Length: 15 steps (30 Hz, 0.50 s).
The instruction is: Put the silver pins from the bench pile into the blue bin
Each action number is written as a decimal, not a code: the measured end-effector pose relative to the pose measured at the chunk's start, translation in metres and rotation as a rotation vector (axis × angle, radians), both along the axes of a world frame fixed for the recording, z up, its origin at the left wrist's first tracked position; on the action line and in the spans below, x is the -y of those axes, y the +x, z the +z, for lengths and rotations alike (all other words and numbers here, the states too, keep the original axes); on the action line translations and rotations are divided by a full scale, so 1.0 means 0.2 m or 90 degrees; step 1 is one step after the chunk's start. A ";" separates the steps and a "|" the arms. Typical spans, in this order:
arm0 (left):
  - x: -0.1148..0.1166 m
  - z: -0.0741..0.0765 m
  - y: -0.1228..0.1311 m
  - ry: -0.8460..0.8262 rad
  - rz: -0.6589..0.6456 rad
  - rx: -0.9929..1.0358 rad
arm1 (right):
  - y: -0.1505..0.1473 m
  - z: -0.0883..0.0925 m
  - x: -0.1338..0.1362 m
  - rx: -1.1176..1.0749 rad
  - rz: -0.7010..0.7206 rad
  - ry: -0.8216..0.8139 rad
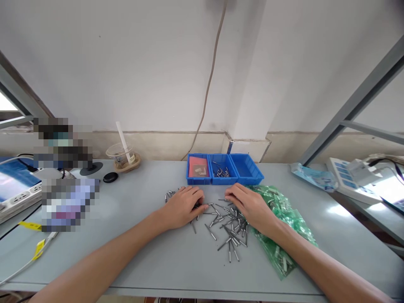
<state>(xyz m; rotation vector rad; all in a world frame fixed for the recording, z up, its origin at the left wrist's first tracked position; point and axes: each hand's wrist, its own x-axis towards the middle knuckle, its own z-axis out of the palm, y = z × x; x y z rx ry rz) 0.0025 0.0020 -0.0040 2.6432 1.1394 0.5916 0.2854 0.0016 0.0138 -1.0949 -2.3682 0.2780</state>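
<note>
Loose metal blind rivets point(233, 225) with thin grey shanks lie in a scattered pile on the grey table. My left hand point(184, 206) curls over several of them on the left side, its thumb and fingers closed around dark pieces that are partly hidden. More rivets point(169, 194) stick out beyond its knuckles. At the pile's upper edge my right hand point(248, 205) is bent with its fingertips pinched together; a rivet point(222, 200) shows at the tips. Under the right wrist lies a green plastic bag point(284, 214) with pale and metallic pieces inside.
Behind the hands stand three joined blue bins: the left bin point(198, 182) holds a red sheet and a small packet, the middle bin point(222, 181) holds rivets, the right bin point(248, 168) shows its bare floor. Power strips point(344, 174), a blue packet point(312, 176) and a plastic cup point(120, 153) flank them.
</note>
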 end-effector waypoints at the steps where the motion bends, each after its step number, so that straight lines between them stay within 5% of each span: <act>1: 0.00 0.00 0.00 0.000 -0.001 0.001 | 0.00 0.00 0.00 -0.001 -0.001 -0.002; 15: 0.00 0.00 0.00 -0.001 0.003 0.004 | -0.01 0.01 0.00 -0.020 -0.024 -0.033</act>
